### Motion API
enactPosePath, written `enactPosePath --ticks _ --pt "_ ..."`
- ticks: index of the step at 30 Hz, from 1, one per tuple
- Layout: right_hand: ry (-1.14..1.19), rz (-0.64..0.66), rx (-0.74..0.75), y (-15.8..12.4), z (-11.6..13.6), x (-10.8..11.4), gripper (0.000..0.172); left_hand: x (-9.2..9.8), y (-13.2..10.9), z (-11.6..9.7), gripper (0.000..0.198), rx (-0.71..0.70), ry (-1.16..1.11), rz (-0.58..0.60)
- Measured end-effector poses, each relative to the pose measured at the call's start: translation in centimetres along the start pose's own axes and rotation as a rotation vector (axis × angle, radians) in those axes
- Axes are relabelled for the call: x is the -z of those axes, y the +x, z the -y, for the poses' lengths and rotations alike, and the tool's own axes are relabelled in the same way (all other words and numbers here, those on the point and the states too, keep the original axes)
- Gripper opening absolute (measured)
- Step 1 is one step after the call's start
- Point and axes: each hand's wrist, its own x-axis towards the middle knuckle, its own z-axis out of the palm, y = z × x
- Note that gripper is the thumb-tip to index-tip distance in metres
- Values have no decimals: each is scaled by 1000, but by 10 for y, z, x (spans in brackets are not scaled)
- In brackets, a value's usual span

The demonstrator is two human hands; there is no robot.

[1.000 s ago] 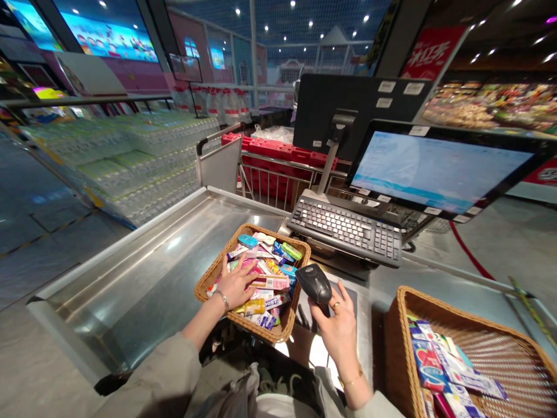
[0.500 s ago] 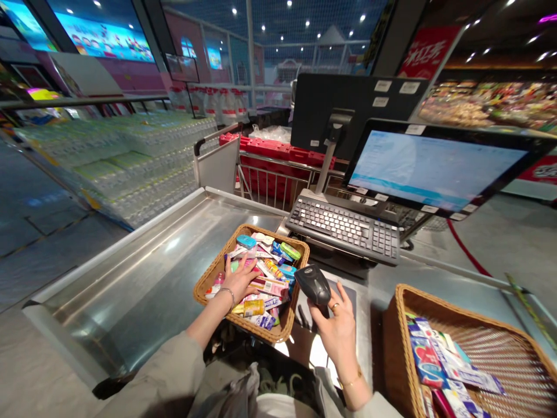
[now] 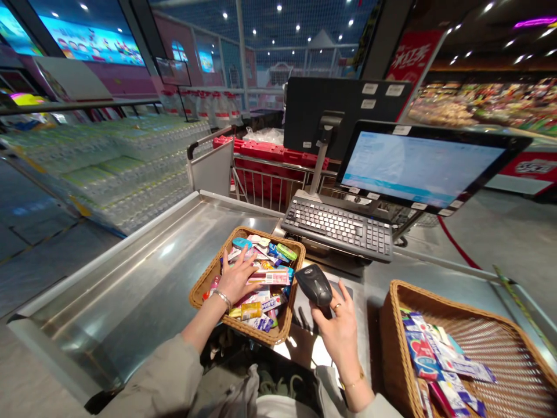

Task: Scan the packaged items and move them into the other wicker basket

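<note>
My left hand point(image 3: 236, 280) is down in the wicker basket point(image 3: 209, 280) of small colourful packets. Its thumb and fingers close on the left end of a long pink-and-white box point(image 3: 270, 277) lying on top of the heap. My right hand point(image 3: 338, 331) grips a black handheld barcode scanner point(image 3: 314, 284) by the handle, just right of that basket, with the scanner head facing the packets. The scanner hovers over a dark pad point(image 3: 304, 313) on the steel counter point(image 3: 143, 290).
A second wicker basket point(image 3: 478, 337) at the lower right holds several long blue-and-red boxes point(image 3: 424, 360). Behind stand a keyboard point(image 3: 337, 226), a tilted touchscreen point(image 3: 418, 168) and a black customer display point(image 3: 339, 110). Red shopping baskets point(image 3: 270, 152) sit beyond the counter.
My left hand has shifted slightly up in the basket and the pink-and-white box has moved with it. The scanner hand has held almost still.
</note>
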Motion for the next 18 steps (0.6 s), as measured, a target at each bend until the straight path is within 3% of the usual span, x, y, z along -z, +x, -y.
enactPosePath --ticks 11,18 --pt "-20 -37 -26 -1 5 13 28 18 26 -23 27 -62 -5 -118" --pt "-27 -57 -25 -6 4 22 34 16 42 -40 30 -114 -31 -180"
